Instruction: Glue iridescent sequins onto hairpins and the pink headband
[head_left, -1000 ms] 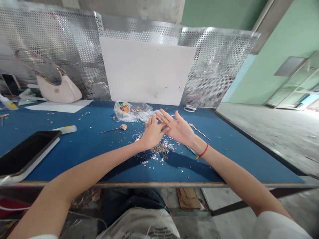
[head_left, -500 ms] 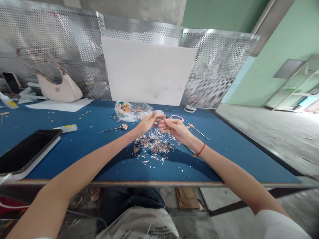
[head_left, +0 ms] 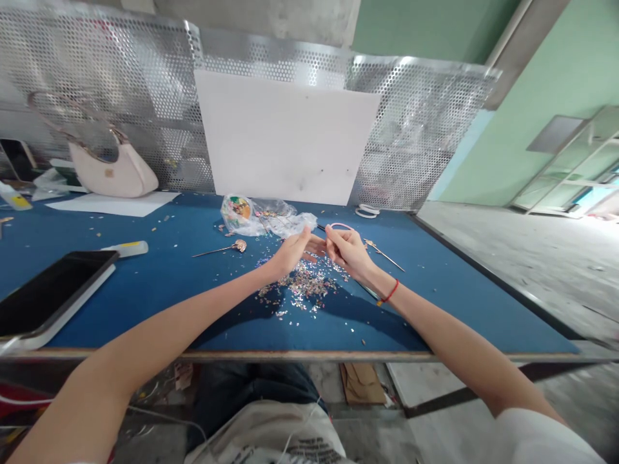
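Observation:
My left hand (head_left: 292, 252) hovers above a scattered heap of small shiny sequins (head_left: 307, 287), its thumb raised and its fingers stretched toward the right hand. I see nothing held in it. My right hand (head_left: 349, 251), with a red string bracelet (head_left: 391, 291) on its wrist, is closed in a pinch. A thin dark-tipped stick (head_left: 320, 227) pokes out past its fingertips; the kind of tool is unclear. A pale greenish rod (head_left: 368, 291) shows beneath the right wrist, perhaps part of the same stick. The fingertips of both hands nearly meet.
Behind the hands lie a clear plastic bag (head_left: 285, 222) and a pink ring (head_left: 342, 226). Ornamented hairpins lie left (head_left: 239, 245) and right (head_left: 384, 254). Farther left are a tablet-like device (head_left: 53, 290), a small bottle (head_left: 130, 249) and a handbag (head_left: 113, 171). A white board (head_left: 290, 135) stands behind.
My left hand has come down slightly, nearer the sequins. My right hand has shifted a little to the right, and its fingers are now more tightly pinched, with the dark tip showing more.

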The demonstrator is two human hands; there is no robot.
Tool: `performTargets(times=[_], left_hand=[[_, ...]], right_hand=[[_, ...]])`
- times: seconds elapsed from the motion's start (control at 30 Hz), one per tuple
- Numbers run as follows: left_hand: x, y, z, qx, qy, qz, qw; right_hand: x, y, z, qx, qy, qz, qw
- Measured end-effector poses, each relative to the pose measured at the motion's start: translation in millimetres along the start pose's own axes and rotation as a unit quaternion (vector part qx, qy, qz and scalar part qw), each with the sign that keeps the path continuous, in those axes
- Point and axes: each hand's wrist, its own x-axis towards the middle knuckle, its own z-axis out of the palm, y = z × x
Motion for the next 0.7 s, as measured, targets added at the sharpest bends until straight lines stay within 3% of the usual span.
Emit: performTargets(times=[0.17,0.4,0.7], left_hand=[[-1,1,2.0,0.002,0.0,0.012,1.0],[-4,5,5.8,-0.016,-0.023,-0.006,1.0],[-3,3,12.2,-0.066,-0.051,-0.044,0.996]], right_hand=[[-1,1,2,0.019,-0.05,-0.011,0.999],[-2,2,1,-0.009,0.021,-0.002,1.0],[2,0,0,-0.006,-0.016,-0.005,1.0]])
